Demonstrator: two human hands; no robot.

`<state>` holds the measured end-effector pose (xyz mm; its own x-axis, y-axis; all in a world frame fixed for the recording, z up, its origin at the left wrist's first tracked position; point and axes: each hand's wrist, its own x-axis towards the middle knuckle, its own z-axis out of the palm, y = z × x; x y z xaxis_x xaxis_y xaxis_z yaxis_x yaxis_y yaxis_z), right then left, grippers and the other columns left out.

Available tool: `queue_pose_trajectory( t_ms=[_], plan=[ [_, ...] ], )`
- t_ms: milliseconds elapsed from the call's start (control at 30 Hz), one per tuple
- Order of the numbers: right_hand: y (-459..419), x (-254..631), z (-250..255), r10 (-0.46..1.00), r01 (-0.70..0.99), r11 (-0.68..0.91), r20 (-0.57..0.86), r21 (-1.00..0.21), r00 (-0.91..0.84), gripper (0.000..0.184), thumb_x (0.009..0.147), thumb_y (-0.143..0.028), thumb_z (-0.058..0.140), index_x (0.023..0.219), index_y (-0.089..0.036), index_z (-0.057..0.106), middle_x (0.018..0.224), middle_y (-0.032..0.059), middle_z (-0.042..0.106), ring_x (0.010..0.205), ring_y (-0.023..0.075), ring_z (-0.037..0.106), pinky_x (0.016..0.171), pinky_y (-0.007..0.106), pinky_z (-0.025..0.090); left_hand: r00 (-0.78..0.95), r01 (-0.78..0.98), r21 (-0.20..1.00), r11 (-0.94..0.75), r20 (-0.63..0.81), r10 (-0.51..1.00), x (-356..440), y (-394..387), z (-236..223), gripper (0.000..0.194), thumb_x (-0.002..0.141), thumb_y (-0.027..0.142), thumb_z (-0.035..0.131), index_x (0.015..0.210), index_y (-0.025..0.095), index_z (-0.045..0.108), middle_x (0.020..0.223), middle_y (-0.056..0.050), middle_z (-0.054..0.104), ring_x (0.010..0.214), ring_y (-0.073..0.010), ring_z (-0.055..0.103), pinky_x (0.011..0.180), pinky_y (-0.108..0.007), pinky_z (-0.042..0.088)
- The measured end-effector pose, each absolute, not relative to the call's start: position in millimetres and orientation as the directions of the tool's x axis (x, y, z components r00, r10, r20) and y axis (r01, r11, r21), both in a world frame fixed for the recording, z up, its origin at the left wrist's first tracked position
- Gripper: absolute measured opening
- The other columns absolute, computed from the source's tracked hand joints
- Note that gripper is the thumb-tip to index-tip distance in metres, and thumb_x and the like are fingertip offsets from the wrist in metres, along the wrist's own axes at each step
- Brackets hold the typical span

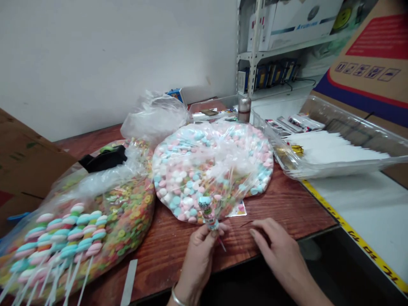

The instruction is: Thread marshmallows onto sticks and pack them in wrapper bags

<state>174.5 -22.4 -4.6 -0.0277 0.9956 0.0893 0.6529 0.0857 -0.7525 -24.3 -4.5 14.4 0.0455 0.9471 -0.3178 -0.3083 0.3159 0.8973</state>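
- Wrapped candy stick (206, 210): light, in slippery film, probably crushable; take it by the thin stem, not the top. Your fingers hide its base, so that's a fair guess.
- Your left hand (197, 263): narrow grip around the stem, held up over the wood surface (287, 208).
- Your right hand (282, 255): wide, empty grip, fingers just beside a thin dark wire (246, 224).

Glossy clr plastic bag (210, 170), varnished wood tbl (283, 204).
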Motion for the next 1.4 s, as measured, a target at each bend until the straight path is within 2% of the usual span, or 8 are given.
queue_pose_trajectory(
  t_ms=[167,400,600,900,1033,1167,1267,1400],
  plan=[
    [-7.2,188.9,-28.3,0.962,0.945,0.13,0.269,-0.301,-0.046,0.018,0.092,-0.021,0.049,0.075,-0.022,0.056,0.075,0.0052,0.06,0.075,0.0248,0.054,0.068,0.036,0.036,0.014,0.155,0.977,0.146,-0.15,0.989,-39.8,2.0,28.4,0.019,0.086,0.031,0.06,0.094,0.021,0.074,0.087,-0.005,0.068,0.083,-0.0207,0.057,0.081,-0.028,0.042],
    [-12.7,177.9,-17.4,0.911,0.953,0.107,0.413,-0.284,0.021,0.019,0.096,-0.021,0.043,0.08,-0.02,0.051,0.07,0.0035,0.056,0.062,0.0191,0.054,0.064,0.033,0.035,0.107,0.5,0.858,-0.122,0.078,0.991,-31.6,-9.6,32.3,0.031,0.086,0.009,0.048,0.09,0.026,0.073,0.085,-0.006,0.061,0.079,-0.0215,0.054,0.074,-0.028,0.041],
    [-22.4,141.2,9.1,0.781,0.878,0.342,0.622,-0.336,-0.066,0.018,0.096,-0.014,0.046,0.081,-0.019,0.054,0.067,0.0015,0.056,0.063,0.0154,0.054,0.063,0.028,0.037,0.23,0.749,0.583,-0.314,0.215,0.949,-15.5,-18.8,16.7,0.029,0.089,0.008,0.042,0.099,0.023,0.065,0.083,-0.006,0.059,0.076,-0.022,0.055,0.068,-0.032,0.044],
    [-29.9,118.0,-0.1,0.755,0.794,0.459,0.645,-0.397,-0.114,0.016,0.095,-0.011,0.048,0.082,-0.014,0.057,0.066,0.0038,0.055,0.064,0.0165,0.052,0.064,0.03,0.039,0.254,0.74,0.498,-0.452,0.416,0.873,-11.4,-19.4,17.3,0.034,0.091,0.008,0.042,0.12,0.019,0.055,0.085,-0.006,0.064,0.076,-0.0195,0.058,0.068,-0.03,0.049],
    [-31.8,115.6,-3.3,0.799,0.74,0.437,0.598,-0.51,-0.06,0.015,0.094,-0.013,0.051,0.081,-0.016,0.059,0.067,0.0034,0.057,0.063,0.0163,0.054,0.063,0.029,0.04,0.156,0.615,0.72,-0.322,0.289,0.945,-10.1,-17.1,22.7,0.03,0.091,0.011,0.044,0.109,0.022,0.064,0.089,-0.006,0.064,0.082,-0.0186,0.059,0.074,-0.03,0.048],
    [-29.3,114.8,-6.5,0.88,0.609,0.349,0.472,-0.712,0.047,0.016,0.094,-0.021,0.051,0.08,-0.019,0.058,0.067,0.0018,0.06,0.059,0.0151,0.058,0.058,0.027,0.043,-0.016,0.172,0.98,0.105,-0.104,0.994,-3.0,-9.9,24.7,0.014,0.087,0.02,0.055,0.09,0.018,0.069,0.077,-0.003,0.063,0.07,-0.0143,0.056,0.066,-0.025,0.045],
    [-23.9,115.5,-6.8,0.935,0.506,0.271,0.349,-0.818,0.064,0.015,0.096,-0.024,0.047,0.083,-0.02,0.054,0.067,-0.0001,0.062,0.056,0.0134,0.061,0.054,0.022,0.048,0.028,-0.276,0.89,0.363,-0.37,0.929,3.1,-5.5,24.0,0.015,0.081,0.028,0.065,0.086,0.014,0.067,0.058,0.003,0.051,0.052,-0.0079,0.041,0.052,-0.02,0.034],
    [-15.0,119.1,-2.9,0.999,0.069,-0.054,-0.053,-0.996,0.006,0.018,0.095,-0.035,0.05,0.105,-0.02,0.052,0.073,-0.001,0.065,0.059,0.0144,0.064,0.057,0.024,0.053,0.096,-0.512,0.756,0.407,-0.421,0.902,8.0,-4.7,22.5,0.02,0.077,0.029,0.071,0.083,0.011,0.064,0.058,0.004,0.047,0.051,-0.005,0.033,0.05,-0.018,0.027]
  ],
)
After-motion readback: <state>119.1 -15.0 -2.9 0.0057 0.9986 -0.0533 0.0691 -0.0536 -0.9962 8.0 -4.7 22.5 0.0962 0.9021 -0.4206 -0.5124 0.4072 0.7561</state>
